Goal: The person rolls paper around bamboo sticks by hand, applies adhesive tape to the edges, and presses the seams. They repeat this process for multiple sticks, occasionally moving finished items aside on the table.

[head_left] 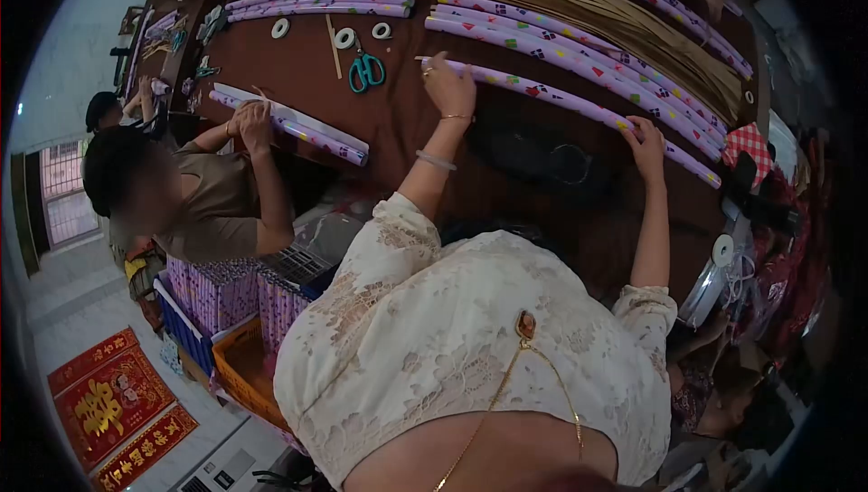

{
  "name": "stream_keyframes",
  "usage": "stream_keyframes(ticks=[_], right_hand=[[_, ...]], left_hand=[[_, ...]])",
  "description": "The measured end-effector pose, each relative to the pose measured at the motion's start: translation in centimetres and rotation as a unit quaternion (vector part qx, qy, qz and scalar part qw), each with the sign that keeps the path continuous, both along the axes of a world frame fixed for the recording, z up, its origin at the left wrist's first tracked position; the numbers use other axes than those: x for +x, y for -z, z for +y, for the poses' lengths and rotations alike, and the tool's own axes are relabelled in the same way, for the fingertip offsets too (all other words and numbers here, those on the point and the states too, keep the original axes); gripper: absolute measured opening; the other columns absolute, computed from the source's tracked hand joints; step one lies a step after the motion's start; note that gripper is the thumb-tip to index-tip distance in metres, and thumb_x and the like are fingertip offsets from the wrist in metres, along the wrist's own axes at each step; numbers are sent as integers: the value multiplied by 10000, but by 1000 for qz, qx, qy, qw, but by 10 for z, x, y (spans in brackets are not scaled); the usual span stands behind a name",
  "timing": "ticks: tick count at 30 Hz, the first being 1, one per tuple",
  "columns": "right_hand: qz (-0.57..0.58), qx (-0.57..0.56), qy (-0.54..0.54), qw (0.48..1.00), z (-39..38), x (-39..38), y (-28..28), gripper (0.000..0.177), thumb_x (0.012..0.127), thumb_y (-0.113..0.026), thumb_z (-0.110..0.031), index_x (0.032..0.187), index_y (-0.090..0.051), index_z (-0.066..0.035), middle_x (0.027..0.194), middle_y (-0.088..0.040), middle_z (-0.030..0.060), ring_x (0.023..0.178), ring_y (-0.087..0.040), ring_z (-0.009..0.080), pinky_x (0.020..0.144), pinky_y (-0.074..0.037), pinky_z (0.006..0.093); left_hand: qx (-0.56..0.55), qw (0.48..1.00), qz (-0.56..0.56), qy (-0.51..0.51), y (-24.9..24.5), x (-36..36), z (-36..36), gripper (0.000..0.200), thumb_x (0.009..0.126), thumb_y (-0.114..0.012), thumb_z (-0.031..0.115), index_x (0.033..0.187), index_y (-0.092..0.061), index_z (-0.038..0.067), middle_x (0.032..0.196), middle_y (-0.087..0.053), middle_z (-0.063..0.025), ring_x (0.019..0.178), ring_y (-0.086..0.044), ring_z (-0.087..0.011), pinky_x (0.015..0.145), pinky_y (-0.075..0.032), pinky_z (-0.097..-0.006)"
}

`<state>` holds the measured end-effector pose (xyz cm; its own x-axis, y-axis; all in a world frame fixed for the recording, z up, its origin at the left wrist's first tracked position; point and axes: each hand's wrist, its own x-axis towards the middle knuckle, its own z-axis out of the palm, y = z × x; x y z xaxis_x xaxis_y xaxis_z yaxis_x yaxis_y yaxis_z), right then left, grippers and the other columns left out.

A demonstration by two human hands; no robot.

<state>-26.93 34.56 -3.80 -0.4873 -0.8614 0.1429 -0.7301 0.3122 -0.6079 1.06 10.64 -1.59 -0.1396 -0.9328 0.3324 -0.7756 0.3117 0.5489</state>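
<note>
A long, thin lilac paper roll with a colourful print lies slantwise across the brown-covered table in front of me. At its left end, my left hand is closed with bent fingers on the tip. Further along toward the right end, my right hand grips the same roll between thumb and fingers. What the left fingertips pinch exactly is partly hidden. Just beyond this roll lie several more lilac rolls side by side. Teal-handled scissors rest left of my left hand, near white tape rolls.
Brown paper strips spread across the far table. At left, a co-worker holds lilac and white rolls. An orange crate and a blue crate stand below. A red checked cloth lies at right.
</note>
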Motion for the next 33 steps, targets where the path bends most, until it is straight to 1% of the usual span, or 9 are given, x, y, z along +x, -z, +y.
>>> stream_keyframes(ticks=[4,5,9,11,17,20,23,24,33], right_hand=[[34,10,-2,999,1,3,-7,244,757,-613,-212,970,-577,-99,919,-583,49,832,-546,215,781,-374,345],[30,12,-2,999,0,3,-7,247,758,-612,-220,971,-576,-100,915,-582,47,837,-543,214,783,-371,347],[22,11,1,1000,0,3,-8,254,758,-611,-235,973,-577,-104,925,-581,48,859,-538,221,790,-374,344],[-40,28,28,998,0,7,-14,261,765,-613,-262,969,-587,-102,936,-580,42,836,-546,205,856,-335,370],[-20,37,17,999,2,2,-8,293,749,-614,-215,1014,-563,-100,971,-575,65,895,-531,238,812,-380,347],[-3,1,-4,1000,6,7,-13,346,739,-614,-198,1063,-537,-103,1008,-567,60,940,-519,233,847,-367,354],[65,-8,-11,998,18,-1,0,348,750,-593,-153,1088,-515,-122,1059,-537,58,1014,-484,235,938,-294,382],[88,6,-12,996,18,-4,1,332,765,-582,-133,1089,-512,-135,1066,-527,53,1041,-471,234,981,-250,395],[181,-29,121,976,-18,2,5,372,707,-633,-69,1053,-532,-161,1045,-432,67,1030,-408,249,885,-267,413]], left_hand=[[175,961,150,-153,53,48,-56,570,600,-751,290,982,-492,-44,1017,-504,-212,975,-472,-349,849,-390,-395],[230,949,173,-132,61,56,-67,561,581,-775,324,914,-536,-59,875,-565,-178,793,-562,-280,702,-471,-358],[263,919,283,-73,49,58,-67,445,616,-769,282,849,-576,-46,711,-590,-117,550,-559,-179,495,-480,-288],[389,835,388,-1,61,68,-78,332,662,-746,202,841,-590,-29,648,-586,-72,462,-524,-112,411,-447,-224],[455,779,428,-48,42,71,-81,266,703,-698,106,890,-577,-40,687,-593,-84,559,-589,-170,496,-517,-264],[525,747,407,13,57,84,-99,234,726,-665,77,906,-574,-41,750,-600,-119,615,-607,-207,539,-536,-299],[479,789,385,-13,55,75,-98,202,762,-627,73,903,-568,-58,763,-589,-120,632,-604,-215,567,-541,-309],[460,767,447,-22,53,70,-93,202,779,-610,83,901,-561,-71,754,-577,-109,666,-598,-205,593,-540,-310],[420,783,457,7,52,31,-127,234,811,-558,73,1002,-537,-61,830,-578,-100,770,-605,-228,651,-526,-323]])
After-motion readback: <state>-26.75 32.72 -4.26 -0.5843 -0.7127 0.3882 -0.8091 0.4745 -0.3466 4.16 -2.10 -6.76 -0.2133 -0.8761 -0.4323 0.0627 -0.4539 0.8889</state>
